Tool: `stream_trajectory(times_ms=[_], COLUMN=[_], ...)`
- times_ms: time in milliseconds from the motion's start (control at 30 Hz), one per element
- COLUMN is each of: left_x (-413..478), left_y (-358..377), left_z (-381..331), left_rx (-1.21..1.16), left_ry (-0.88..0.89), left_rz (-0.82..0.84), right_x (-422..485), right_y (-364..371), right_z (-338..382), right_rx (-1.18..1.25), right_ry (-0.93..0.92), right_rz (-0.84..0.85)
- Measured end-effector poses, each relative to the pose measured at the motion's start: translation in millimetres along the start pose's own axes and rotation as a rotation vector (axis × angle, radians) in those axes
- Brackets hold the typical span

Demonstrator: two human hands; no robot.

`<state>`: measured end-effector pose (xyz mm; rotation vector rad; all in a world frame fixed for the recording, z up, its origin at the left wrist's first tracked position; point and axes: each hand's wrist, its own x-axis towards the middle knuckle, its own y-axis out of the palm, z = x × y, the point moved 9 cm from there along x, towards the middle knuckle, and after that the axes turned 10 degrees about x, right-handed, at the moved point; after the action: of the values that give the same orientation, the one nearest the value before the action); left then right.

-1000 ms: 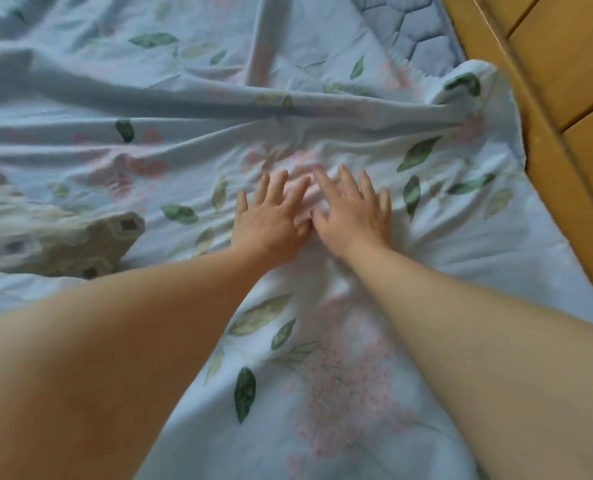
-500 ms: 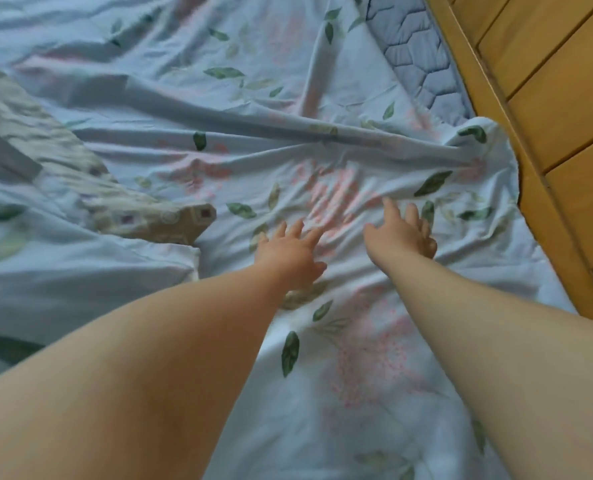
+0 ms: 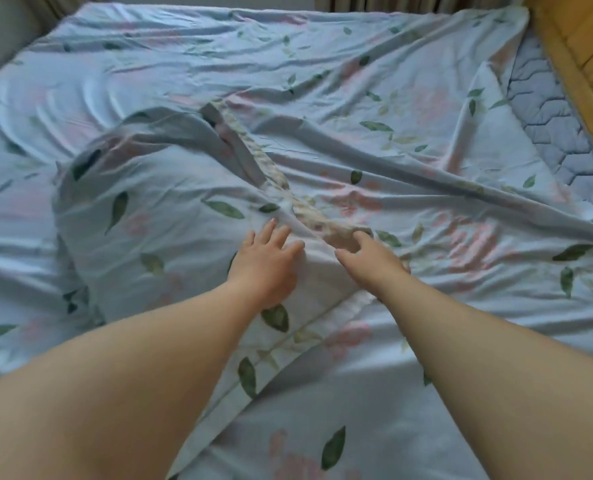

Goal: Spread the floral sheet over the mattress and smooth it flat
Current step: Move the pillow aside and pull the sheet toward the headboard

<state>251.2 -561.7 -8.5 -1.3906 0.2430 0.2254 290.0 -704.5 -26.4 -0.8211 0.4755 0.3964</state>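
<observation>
Floral sheet [image 3: 322, 64] lies rumpled over mattress [image 3: 558, 133], big flap [image 3: 156, 216] folded back mid-bed. Soft, light, likely slides easily. Left hand [image 3: 263, 268] flat, fingers [image 3: 275, 232] spread on flap. Right hand [image 3: 371, 263] curls at patterned hem [image 3: 310, 216] corner; grip closure unclear. Best hold: that hem corner.

I'm looking into a bedroom in a home: a floral sheet [image 3: 322, 81] lies rumpled over a quilted grey mattress [image 3: 547, 126] left bare at the right edge. A wooden bed frame [image 3: 579, 74] runs alongside, and curtain folds [image 3: 392, 1] hang beyond.
</observation>
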Motion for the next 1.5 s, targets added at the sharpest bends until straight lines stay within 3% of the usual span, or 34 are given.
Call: stream_trajectory(times_ms=[100,200,300,400,467,567,633,733,867,967,1133,1300,1500], left_x=[-30,-55,-85,-112,-119,-126,-125,-120,-93,-103,-80,-43,-42], left_y=[16,41,92,141,171,202,206,196,206,151,55,-36,-128], left_z=[67,133,190,214,216,197,193,196,213,192,132,28,-135], left_rx=[-0.057,-0.251,-0.63,-1.072,-1.376,-1.781,-1.931,-1.96,-2.102,-2.064,-2.027,-2.095,-1.941], left_ry=[-0.12,-0.36,-0.728,-1.033,-1.154,-1.243,-1.236,-1.212,-1.268,-1.257,-0.968,-0.683,-0.388], left_rz=[-0.002,-0.013,0.071,0.138,0.138,0.278,0.257,0.208,-0.011,-0.1,-0.29,-0.205,-0.126], right_x=[1,6,6,1,-4,-10,-16,-26,-47,-61,-97,-143,-217], right_y=[35,73,110,123,125,139,136,112,75,40,-67,-178,-268], right_z=[45,79,94,97,105,117,128,143,148,145,113,21,-118], right_rx=[-0.025,0.096,0.212,-0.022,-0.058,0.087,0.156,0.317,0.453,0.453,0.415,0.333,0.341], right_ry=[-0.059,-0.102,-0.076,-0.047,-0.064,-0.121,-0.156,-0.246,-0.331,-0.381,-0.411,-0.276,-0.143], right_rz=[0.026,0.077,0.11,-0.017,-0.084,-0.037,-0.043,-0.107,-0.22,-0.283,-0.516,-0.766,-0.997])
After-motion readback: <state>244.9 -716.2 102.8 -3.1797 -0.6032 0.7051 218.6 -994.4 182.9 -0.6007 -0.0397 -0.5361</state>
